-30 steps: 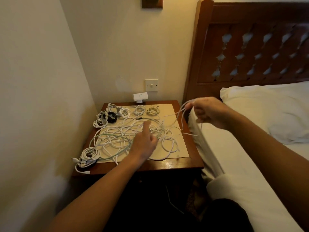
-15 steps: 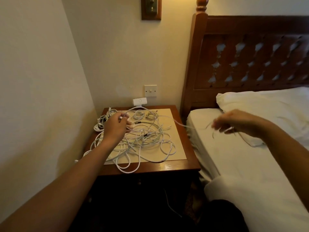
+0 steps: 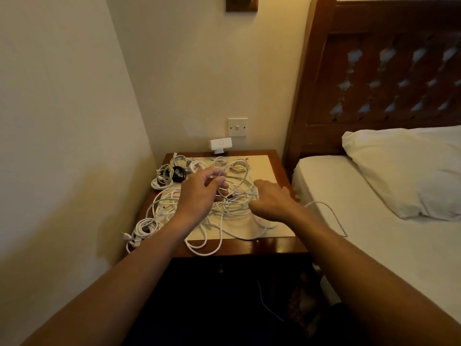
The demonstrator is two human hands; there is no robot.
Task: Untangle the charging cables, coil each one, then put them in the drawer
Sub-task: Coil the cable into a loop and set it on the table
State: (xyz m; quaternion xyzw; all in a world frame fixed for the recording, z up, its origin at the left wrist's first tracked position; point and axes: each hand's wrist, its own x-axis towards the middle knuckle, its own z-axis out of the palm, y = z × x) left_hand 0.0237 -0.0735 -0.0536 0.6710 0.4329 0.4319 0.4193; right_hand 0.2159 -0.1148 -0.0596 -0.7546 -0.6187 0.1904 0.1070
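brought right hand (image 3: 272, 201) back from bed (image 3: 361, 221) onto cable tangle (image 3: 234, 213), grip cannot tell; kept left hand (image 3: 202, 193) curled round strands of it; still mid-untangling.

My left hand (image 3: 199, 196) and right hand (image 3: 272, 202) are covering the cable tangle (image 3: 234, 208); I'm failing to tell whether the left is pinching a strand. The nightstand front (image 3: 224, 275) is sinking into darkness.

Tangled cables (image 3: 234, 208) on wooden nightstand (image 3: 274, 245)
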